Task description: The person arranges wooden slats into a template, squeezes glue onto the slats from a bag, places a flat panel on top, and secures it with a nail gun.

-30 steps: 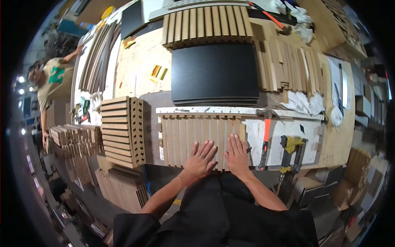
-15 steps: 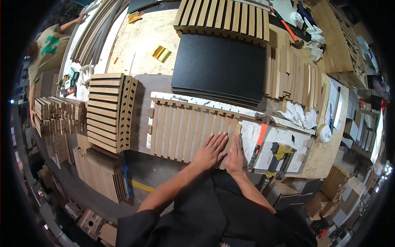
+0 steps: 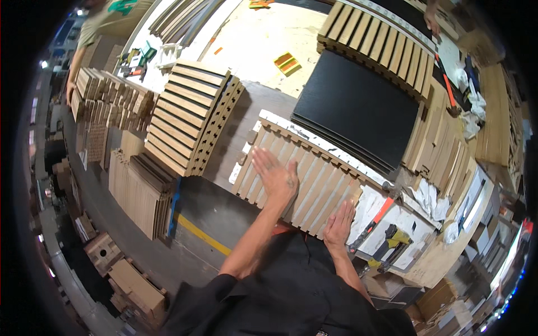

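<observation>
A slatted wooden panel (image 3: 314,182) lies in front of me on a white-faced board (image 3: 269,116), its pale slats side by side with narrow gaps. My left hand (image 3: 277,179) rests flat over the panel's left half, fingers stretched and thumb spread, holding nothing. At the panel's right end lies my right hand (image 3: 338,224), fingers straight and close together along the last slat, also with nothing in it. Just right of that hand is a hammer (image 3: 378,215) with an orange and black handle. Beyond it sits a yellow and black nail gun (image 3: 397,239).
Behind the panel is a stack of black boards (image 3: 358,106). Finished-looking slatted panels (image 3: 188,115) are stacked at left, more (image 3: 378,42) at the back. Loose wood strips (image 3: 437,151) lie at right. Another person's hand (image 3: 71,92) touches stacked wood at far left; a further hand (image 3: 431,23) shows at the back right.
My left hand has moved left across the panel, away from my right hand. The right hand stays at the panel's right end. The view has turned, so the bench appears tilted.
</observation>
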Tool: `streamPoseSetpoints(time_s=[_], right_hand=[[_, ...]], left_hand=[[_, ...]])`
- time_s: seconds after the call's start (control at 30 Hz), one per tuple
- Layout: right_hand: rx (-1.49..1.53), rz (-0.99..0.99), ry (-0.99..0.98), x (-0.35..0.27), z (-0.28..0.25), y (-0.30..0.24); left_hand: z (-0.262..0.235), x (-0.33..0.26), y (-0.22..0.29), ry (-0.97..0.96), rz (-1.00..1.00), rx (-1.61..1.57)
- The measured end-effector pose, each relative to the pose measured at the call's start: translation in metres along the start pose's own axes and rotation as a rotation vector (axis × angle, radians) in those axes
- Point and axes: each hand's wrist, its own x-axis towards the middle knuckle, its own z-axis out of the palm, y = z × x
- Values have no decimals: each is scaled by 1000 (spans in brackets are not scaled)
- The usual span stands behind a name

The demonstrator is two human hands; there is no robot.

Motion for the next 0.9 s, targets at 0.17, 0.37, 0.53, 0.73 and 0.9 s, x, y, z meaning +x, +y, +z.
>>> streamPoseSetpoints(time_s=[0.17,0.37,0.53,0.73,0.9], right_hand=[[-37,-4,-81,-4,5,7],[-65,59,-122,-21,5,23],[9,-49,-92,4,-22,-11],[73,221,290,39,-116,58],[-124,676,817,16,-198,231]], left_hand=[[-3,3,-10,-46,103,-126],[1,-28,-30,-6,-146,-159],[28,-24,-57,153,-147,-132],[-24,-47,-99,58,19,-430],[-56,-84,-169,42,-220,-429]])
